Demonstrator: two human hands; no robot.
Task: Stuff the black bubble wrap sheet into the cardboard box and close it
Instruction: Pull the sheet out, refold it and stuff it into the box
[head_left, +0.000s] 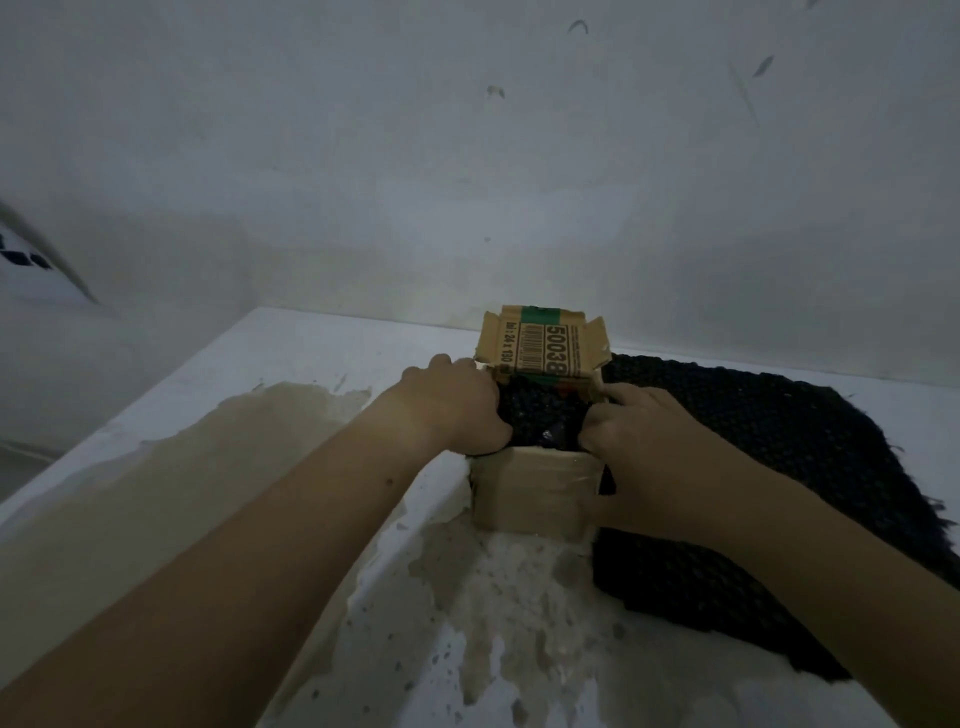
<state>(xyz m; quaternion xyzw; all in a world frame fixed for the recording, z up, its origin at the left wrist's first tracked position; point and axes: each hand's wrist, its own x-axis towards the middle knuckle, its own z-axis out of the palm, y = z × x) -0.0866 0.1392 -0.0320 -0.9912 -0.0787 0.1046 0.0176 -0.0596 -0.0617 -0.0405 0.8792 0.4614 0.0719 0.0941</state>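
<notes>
Progress is sitting roughly midway, by judgement: a wad of the black bumpy bubble wrap sheet (753, 467) is filling the mouth of the small brown cardboard box (535, 488), while most of the sheet is lying spread on the stained white table (311, 353) just right of the box. Left hand (457, 405) and right hand (644, 436) are digging in from either side, fingers curled down into the wrap, tips hidden. Barcode-printed lid flap (540, 348) is standing upright at the back, so stuffing the rest and closing are both pending.
</notes>
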